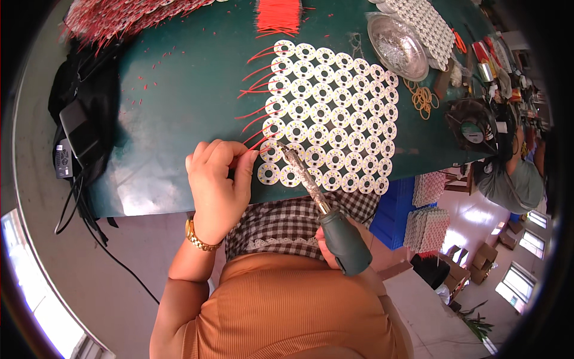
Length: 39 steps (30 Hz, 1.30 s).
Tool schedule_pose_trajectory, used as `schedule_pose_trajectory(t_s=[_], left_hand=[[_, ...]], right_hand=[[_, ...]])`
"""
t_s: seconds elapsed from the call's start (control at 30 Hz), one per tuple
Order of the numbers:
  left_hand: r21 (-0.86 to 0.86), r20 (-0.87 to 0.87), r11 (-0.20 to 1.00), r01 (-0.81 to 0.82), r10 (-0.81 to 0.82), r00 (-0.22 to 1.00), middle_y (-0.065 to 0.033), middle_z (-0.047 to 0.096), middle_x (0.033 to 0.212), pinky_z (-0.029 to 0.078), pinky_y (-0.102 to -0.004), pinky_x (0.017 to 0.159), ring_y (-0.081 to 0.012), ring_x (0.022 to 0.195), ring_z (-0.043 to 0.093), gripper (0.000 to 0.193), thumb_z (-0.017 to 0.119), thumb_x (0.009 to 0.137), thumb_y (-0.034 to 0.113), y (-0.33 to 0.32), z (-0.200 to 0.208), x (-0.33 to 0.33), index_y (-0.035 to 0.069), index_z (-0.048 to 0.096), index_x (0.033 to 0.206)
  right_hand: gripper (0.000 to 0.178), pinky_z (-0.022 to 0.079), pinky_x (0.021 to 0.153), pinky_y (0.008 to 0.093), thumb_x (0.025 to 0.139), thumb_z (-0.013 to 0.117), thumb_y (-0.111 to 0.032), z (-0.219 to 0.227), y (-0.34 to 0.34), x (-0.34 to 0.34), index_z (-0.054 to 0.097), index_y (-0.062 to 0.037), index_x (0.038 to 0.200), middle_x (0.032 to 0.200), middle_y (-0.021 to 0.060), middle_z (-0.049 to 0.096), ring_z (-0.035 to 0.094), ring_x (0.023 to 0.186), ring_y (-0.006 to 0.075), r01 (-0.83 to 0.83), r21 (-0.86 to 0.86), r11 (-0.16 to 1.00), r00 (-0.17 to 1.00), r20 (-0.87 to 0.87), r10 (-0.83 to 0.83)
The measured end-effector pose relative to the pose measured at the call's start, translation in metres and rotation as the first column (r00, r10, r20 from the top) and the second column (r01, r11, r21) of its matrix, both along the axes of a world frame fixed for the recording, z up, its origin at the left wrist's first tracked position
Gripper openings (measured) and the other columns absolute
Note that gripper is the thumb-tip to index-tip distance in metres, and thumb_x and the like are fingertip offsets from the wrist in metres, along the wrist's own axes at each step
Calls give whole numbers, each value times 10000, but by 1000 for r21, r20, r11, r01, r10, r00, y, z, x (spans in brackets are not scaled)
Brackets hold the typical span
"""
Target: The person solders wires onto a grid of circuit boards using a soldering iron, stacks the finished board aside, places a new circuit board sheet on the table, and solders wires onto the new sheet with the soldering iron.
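Observation:
A panel of round white LED circuit boards (320,112), joined in rows, lies on the green table near its front edge. My left hand (216,176) is at the panel's left side, thumb and finger pinched on a red wire (260,142) whose far end reaches a board in the left column. My right hand (326,246), partly hidden behind the handle, grips a soldering iron (345,235) with a dark green handle. Its tip is at that same left column, close to the wire's end. Several red wires stick out leftward from the boards above.
A bundle of red wires (278,17) lies beyond the panel. To the right are a metal bowl (399,48), rubber bands (423,99) and a small fan (472,127). A black bag (81,107) is at left. Stacked panels (427,230) stand by a blue crate (391,215).

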<state>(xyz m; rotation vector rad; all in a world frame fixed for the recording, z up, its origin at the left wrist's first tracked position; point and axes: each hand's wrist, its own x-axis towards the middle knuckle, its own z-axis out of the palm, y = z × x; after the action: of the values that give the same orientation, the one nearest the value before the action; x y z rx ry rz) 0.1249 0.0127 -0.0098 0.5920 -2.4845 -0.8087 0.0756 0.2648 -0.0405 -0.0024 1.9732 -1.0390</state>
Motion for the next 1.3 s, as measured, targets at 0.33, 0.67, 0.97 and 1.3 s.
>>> schedule_pose_trajectory(t_s=[0.33, 0.67, 0.97, 1.3], left_hand=[[-26, 5, 1000, -10, 11, 1000, 8, 587, 705, 315, -358, 656, -206, 661, 495, 141, 753, 804, 87, 1, -3, 0, 112, 615, 782], [-42, 31, 999, -17, 18, 999, -12, 531, 682, 330, -342, 684, -203, 666, 474, 123, 729, 832, 84, 3, -2, -3, 89, 614, 788], [-66, 23, 997, -27, 29, 999, -1, 580, 713, 318, -356, 667, -210, 673, 494, 130, 744, 814, 88, 2, -4, 0, 105, 617, 794], [16, -185, 1000, -17, 20, 982, -34, 565, 724, 376, -356, 660, -236, 680, 473, 152, 727, 804, 34, 1, -3, 7, 75, 583, 778]], right_hand=[[261, 418, 442, 234, 886, 619, -97, -6, 5, 4, 576, -115, 630, 561, -2, 553, 524, 473, 105, -90, -155, 984, 945, -326, 35], [189, 476, 477, 252, 860, 653, -91, -13, 8, 10, 641, -83, 672, 596, 31, 622, 590, 508, 135, -223, -270, 937, 782, -623, 7], [155, 512, 557, 258, 759, 730, 5, 8, 10, 7, 700, -5, 910, 726, 69, 673, 626, 620, 123, -440, -70, 895, 504, -844, 182], [207, 486, 615, 290, 896, 621, -140, 1, 47, -2, 586, 9, 1035, 864, 114, 631, 597, 700, 153, -181, -540, 822, 955, -295, 17]])
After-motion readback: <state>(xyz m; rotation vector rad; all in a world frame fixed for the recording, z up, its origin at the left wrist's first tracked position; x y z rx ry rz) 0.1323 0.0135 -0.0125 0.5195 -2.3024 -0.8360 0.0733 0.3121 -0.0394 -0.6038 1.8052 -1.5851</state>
